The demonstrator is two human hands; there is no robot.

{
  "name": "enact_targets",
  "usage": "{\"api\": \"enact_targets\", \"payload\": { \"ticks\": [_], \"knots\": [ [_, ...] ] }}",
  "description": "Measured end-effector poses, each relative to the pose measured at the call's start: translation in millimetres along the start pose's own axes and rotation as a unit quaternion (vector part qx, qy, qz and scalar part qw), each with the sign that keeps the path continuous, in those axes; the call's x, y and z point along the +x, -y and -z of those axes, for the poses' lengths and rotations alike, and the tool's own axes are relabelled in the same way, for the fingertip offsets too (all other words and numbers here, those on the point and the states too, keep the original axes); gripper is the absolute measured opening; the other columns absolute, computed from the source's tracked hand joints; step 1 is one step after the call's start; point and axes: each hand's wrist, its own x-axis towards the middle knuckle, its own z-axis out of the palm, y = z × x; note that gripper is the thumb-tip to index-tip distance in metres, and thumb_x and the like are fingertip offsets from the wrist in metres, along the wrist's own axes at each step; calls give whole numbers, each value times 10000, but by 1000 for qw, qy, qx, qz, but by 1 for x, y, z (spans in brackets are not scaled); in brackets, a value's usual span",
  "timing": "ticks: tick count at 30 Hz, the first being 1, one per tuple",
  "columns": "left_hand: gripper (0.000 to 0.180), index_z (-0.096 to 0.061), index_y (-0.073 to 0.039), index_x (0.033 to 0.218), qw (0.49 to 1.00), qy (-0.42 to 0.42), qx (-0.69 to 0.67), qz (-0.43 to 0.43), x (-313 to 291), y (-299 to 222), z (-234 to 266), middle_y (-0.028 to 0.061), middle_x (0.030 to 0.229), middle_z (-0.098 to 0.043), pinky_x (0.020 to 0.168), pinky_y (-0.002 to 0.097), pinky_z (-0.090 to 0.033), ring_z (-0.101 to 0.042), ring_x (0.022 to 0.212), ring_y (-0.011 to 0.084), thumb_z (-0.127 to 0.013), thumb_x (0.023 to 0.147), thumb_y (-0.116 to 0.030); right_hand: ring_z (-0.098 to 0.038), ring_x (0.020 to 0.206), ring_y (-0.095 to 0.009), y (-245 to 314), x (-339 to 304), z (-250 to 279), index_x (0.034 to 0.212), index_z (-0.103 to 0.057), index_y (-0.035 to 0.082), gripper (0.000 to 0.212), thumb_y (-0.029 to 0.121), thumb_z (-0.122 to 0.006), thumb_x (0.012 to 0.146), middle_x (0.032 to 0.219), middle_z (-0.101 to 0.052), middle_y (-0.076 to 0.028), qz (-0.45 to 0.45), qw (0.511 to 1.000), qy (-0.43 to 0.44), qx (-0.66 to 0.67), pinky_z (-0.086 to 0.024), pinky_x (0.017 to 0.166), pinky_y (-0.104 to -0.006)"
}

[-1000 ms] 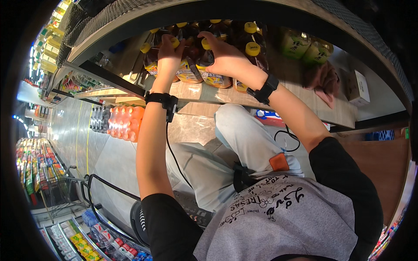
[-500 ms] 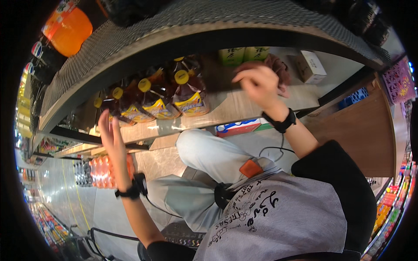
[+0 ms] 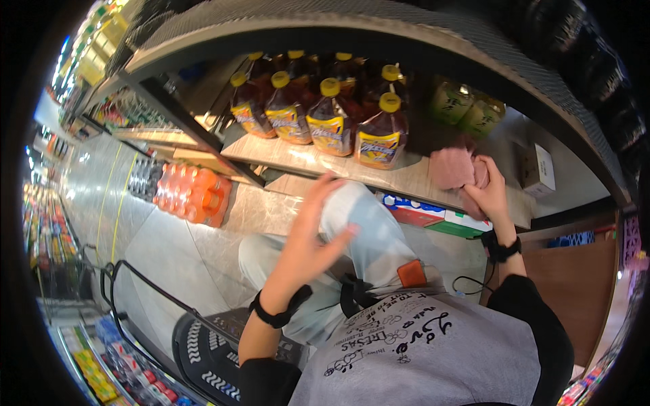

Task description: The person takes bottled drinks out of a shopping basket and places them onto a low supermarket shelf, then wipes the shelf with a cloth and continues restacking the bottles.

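A crumpled pink cloth [image 3: 451, 169] is bunched in my right hand [image 3: 489, 189], over the wooden shelf board [image 3: 284, 160]. My left hand [image 3: 308, 237] hovers above my knees with its fingers spread and nothing in it. Left of the cloth, several large bottles of dark drink [image 3: 330, 125] with yellow caps and yellow labels stand upright in rows on the shelf. Behind the cloth are two green-labelled bottles [image 3: 482, 115]. To the right of my right hand stands a small white box [image 3: 539, 169].
A metal mesh shelf [image 3: 284, 15] with a dark edge overhangs the bottles. Red and green boxes [image 3: 433, 218] lie under the board. Shrink-wrapped orange bottles [image 3: 193, 194] stand on the floor at left. A black wheeled cart [image 3: 203, 345] is beside me at lower left; a brown panel [image 3: 552, 298] is at right.
My right hand has taken hold of the pink cloth and brought it to the shelf's front. My left hand has drawn back from the bottles toward my knees. The view has shifted left.
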Motion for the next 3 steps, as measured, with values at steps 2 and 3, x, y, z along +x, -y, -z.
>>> {"api": "enact_targets", "payload": {
  "ticks": [2,3],
  "knots": [
    [795,-233,-132,1342,996,67,-61,-25,-10,-6,-8,104,1409,-158,983,433,-280,-193,1287,264,-695,696,-147,-519,1011,-270,74,-3,-17,1101,-468,71,524,114,-630,605,1084,-529,-158,19,981,105,160,-400,855,-350],
    [795,-233,-132,1342,996,64,-66,-24,-14,-4,-7,104,1409,-158,983,433,-280,-193,1287,264,-695,696,-147,-497,1057,-256,92,-6,-26,1129,-455,100,540,112,-626,617,1183,-495,-120,41,967,144,206,-371,906,-353]
  ]
}}
